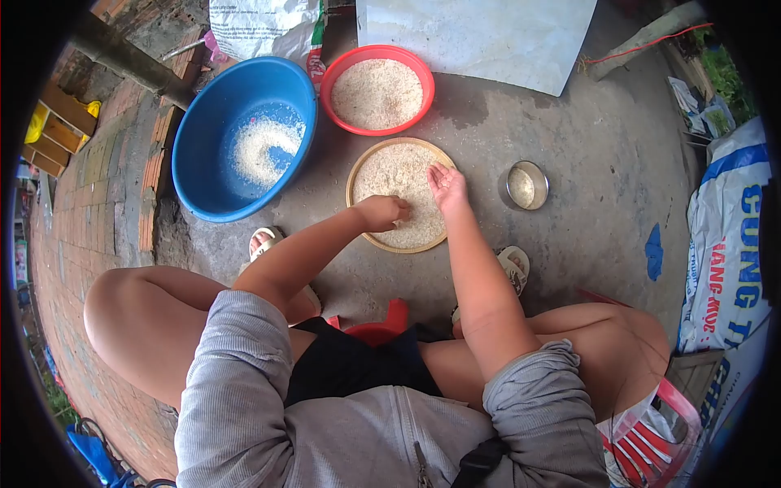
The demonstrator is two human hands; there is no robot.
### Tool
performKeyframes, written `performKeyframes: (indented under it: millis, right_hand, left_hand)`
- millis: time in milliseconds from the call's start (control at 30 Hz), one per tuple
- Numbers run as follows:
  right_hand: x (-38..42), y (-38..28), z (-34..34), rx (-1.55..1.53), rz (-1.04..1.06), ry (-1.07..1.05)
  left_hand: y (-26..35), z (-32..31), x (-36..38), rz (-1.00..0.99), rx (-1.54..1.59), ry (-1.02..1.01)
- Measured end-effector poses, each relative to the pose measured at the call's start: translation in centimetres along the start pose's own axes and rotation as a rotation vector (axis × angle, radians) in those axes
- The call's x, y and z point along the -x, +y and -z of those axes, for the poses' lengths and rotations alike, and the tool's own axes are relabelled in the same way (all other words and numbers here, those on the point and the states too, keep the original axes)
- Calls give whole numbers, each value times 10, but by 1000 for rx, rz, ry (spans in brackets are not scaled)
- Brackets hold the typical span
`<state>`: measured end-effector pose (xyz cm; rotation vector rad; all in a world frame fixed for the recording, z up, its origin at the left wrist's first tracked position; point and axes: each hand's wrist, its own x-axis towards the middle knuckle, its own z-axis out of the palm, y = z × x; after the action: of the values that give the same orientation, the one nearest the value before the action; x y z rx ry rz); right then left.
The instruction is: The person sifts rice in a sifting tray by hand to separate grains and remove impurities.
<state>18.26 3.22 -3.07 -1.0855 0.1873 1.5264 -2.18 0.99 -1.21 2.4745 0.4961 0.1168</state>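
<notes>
Woven and round, a flat tray (360, 173) of rice (399, 175) is lying on the concrete ground between the person's feet, and both hands are resting in the grain. Curled into a loose fist, the left hand (382, 211) is pressing on the rice at the tray's near side, while the right hand (447, 185) is lying flat with fingers spread just beside it. Beyond the tray a red basin (377, 52) and a blue basin (203, 154) are holding more rice, and a small metal bowl (527, 185) is sitting to the right.
</notes>
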Motion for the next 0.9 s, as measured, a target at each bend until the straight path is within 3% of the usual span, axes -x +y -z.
performKeyframes:
  millis: [67, 100, 167, 300, 500, 600, 667, 767, 833, 900]
  right_hand:
    - [0, 1, 0, 46, 7, -13]
    - [2, 2, -1, 45, 2, -6]
    - [6, 4, -4, 112, -17, 0]
    - [13, 4, -7, 238, -86, -35]
    - [24, 9, -12, 387, -193, -88]
    - [29, 11, -18, 348, -256, -89]
    - [34, 11, -21, 329, -233, -236]
    - [32, 6, -19, 351, -271, -282]
    - [36, 4, -19, 325, -244, -280]
    - [38, 1, -19, 299, -217, -277]
  left_hand:
    - [-1, -12, 6, -52, -128, 176]
    - [-1, -10, 6, -52, -121, 171]
    - [-10, -3, -1, 165, 46, -10]
    - [-4, 28, -13, 349, 301, 249]
    - [15, 73, -35, 507, 495, 217]
    - [21, 81, -40, 451, 426, 247]
    - [24, 86, -43, 453, 421, 245]
    - [23, 90, -44, 474, 538, 173]
    - [17, 83, -44, 164, 294, 267]
    - [6, 81, -44, 209, 236, 348]
